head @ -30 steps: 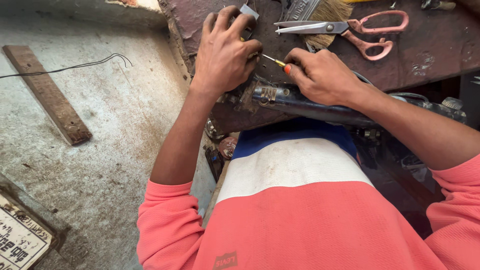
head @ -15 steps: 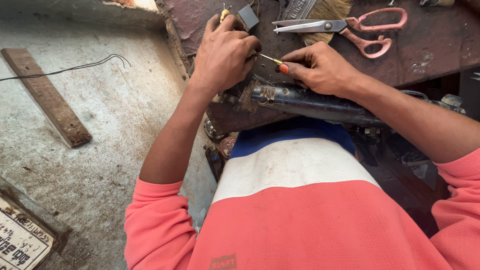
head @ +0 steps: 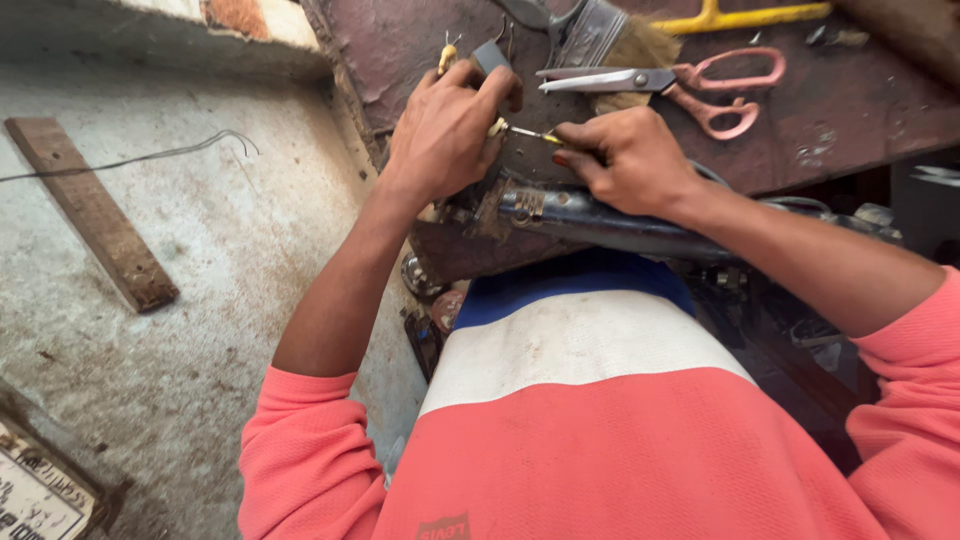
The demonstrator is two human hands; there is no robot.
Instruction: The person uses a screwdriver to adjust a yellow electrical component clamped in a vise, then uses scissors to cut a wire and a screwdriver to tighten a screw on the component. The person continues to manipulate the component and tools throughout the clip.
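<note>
Single head-worn view, steeply downward, close over the workbench (head: 850, 110) edge and concrete floor (head: 220, 260).

A stained concrete floor (head: 200, 250) bears a wooden plank (head: 90, 210) beside a worn reddish workbench (head: 860, 110).

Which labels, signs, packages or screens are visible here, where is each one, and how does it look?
Sign board: bottom-left corner on the concrete floor, flat, rectangular, white face with dark lettering, dark frame, cut off by the picture edge.
Shirt label: bottom edge, on the coral shirt, small and darker red.
No packages or screens.
</note>
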